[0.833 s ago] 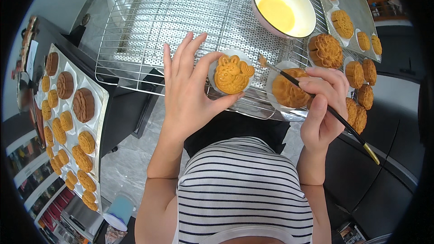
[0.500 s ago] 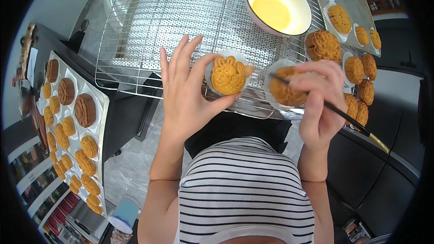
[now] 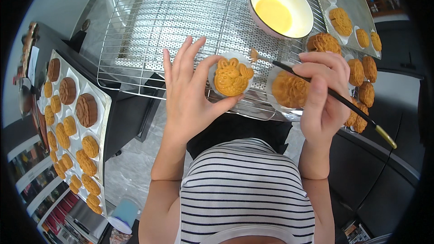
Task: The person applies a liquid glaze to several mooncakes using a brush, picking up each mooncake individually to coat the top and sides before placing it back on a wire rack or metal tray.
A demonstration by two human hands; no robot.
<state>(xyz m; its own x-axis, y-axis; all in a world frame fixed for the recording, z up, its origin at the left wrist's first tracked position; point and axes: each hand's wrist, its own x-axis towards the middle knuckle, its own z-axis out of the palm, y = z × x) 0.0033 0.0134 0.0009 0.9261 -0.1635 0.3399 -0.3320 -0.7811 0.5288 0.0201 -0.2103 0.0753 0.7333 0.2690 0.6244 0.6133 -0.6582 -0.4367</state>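
Note:
A golden mooncake (image 3: 233,79) with a rabbit-like moulded top stands in a white paper liner near the rack's front edge. Thumb and index finger of my left hand (image 3: 187,92) bracket it from the left and front, the other fingers spread. My right hand (image 3: 325,95) grips a slim black brush (image 3: 348,102) with a gold-coloured handle end. Its tan bristles hover just beyond the mooncake's upper right, apart from it. Under my right hand sits a second, flower-patterned mooncake (image 3: 289,88), partly covered by the fingers.
A white bowl (image 3: 302,7) of yellow liquid rests on the wire rack (image 3: 181,13). More mooncakes (image 3: 340,21) line the right side, some on a tray. At the left, a lined tray (image 3: 105,108) carries golden and brown mooncakes.
The brush tip has moved from the right side of the rabbit mooncake to beyond its upper right, away from its surface. My left hand stays at the mooncake.

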